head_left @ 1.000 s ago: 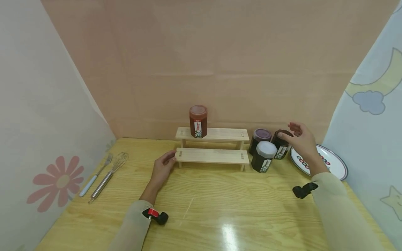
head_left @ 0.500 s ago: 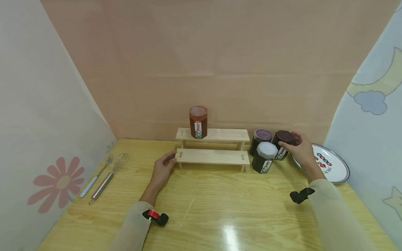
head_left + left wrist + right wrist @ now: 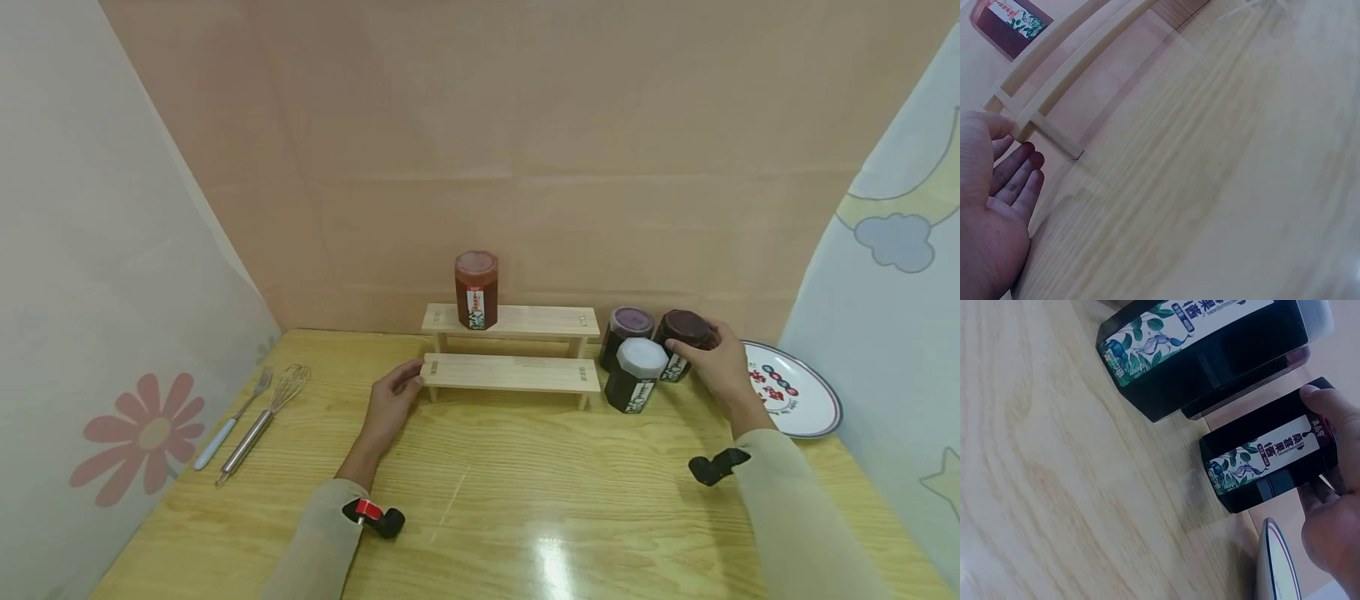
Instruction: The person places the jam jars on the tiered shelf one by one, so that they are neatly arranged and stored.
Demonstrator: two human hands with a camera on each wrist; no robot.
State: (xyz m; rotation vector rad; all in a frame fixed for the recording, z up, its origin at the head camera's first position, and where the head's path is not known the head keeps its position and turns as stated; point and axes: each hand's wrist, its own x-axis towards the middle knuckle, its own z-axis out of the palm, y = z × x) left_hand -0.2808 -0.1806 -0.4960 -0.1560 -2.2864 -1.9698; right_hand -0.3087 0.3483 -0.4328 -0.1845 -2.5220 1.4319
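My right hand [image 3: 716, 360] grips a dark jar with a brown lid [image 3: 681, 343] that stands on the table at the right; in the right wrist view thumb and fingers [image 3: 1329, 406] wrap around the same jar [image 3: 1269, 459]. Beside it stand a white-lidded jar [image 3: 633, 375] [image 3: 1210, 356] and a purple-lidded jar [image 3: 626, 332]. My left hand [image 3: 392, 402] [image 3: 997, 200] rests with relaxed fingers against the left end of a two-step wooden rack [image 3: 510, 371] [image 3: 1054, 100]. A red-brown jar [image 3: 476, 289] stands on the rack's upper step.
A patterned plate [image 3: 795, 392] lies at the right edge behind my right hand. A fork [image 3: 225, 421] and a whisk [image 3: 258, 421] lie at the left. Cloth walls close in the wooden table [image 3: 525, 500] on three sides.
My right hand came down from above the jars and closed around the brown-lidded jar. The left hand stayed at the rack's end.
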